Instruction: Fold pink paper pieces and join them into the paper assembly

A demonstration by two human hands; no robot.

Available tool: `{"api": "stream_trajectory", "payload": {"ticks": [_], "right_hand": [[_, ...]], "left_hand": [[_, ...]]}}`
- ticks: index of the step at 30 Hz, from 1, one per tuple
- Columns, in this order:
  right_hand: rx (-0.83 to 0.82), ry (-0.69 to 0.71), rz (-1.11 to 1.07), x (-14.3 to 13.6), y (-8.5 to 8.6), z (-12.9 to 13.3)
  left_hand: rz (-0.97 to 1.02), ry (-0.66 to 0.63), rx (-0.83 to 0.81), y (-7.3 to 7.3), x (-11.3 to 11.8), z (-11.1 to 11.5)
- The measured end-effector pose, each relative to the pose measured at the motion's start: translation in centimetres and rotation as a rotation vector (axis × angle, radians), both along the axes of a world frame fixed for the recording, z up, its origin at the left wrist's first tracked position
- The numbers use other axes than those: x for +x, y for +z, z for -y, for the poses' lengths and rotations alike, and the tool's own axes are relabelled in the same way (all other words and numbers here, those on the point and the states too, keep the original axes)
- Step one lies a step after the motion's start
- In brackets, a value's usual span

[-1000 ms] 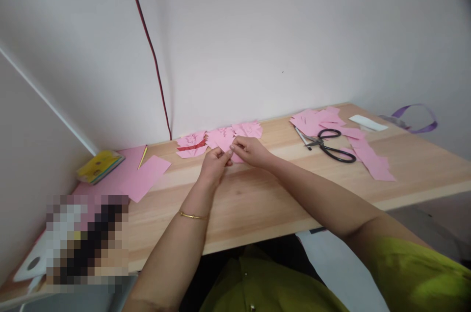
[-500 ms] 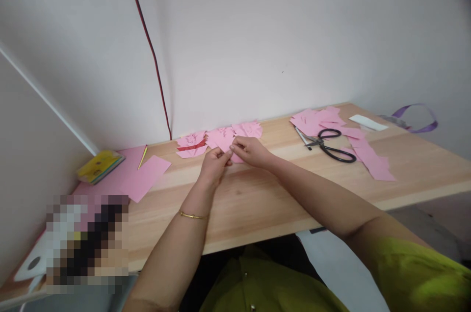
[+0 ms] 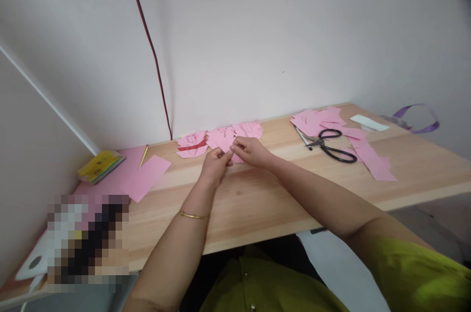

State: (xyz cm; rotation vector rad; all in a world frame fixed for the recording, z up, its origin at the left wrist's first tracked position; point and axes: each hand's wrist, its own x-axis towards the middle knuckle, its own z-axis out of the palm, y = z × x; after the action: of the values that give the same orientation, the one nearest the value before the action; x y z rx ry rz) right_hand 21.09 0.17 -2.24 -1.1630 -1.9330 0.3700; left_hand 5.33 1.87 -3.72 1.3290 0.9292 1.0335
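A yellow packet (image 3: 98, 167) is lying near the back left corner of the table (image 3: 253, 209), resting on a large pink sheet (image 3: 115, 169); what it is holding cannot be told. Both forearms are reaching in over the table's front edge, the left hand (image 3: 213, 166) and right hand (image 3: 250, 151) meeting toward the back edge with fingers curled and thumb tips nearly touching. Both are pinching a piece of pink paper (image 3: 238, 159), though the fingers are partly hiding it. It is sitting just in front of the cut pieces (image 3: 247, 130), which are lining the back edge. Toward the table's back right corner, scissors (image 3: 321, 142) are lying beside a pen (image 3: 302, 136) and pink scraps (image 3: 309, 120). Compared with half a second ago, the hands are keeping the same pinch at the same spot, and the scissors and scraps are staying put.
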Motion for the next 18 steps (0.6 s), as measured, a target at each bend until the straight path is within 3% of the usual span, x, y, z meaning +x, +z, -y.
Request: {"api": "stream_trajectory", "payload": {"ticks": [18], "right_hand": [[-0.014, -0.008, -0.010, -0.11, -0.32, -0.07]], "left_hand": [[0.031, 0.016, -0.005, 0.34, 0.21, 0.29]]}}
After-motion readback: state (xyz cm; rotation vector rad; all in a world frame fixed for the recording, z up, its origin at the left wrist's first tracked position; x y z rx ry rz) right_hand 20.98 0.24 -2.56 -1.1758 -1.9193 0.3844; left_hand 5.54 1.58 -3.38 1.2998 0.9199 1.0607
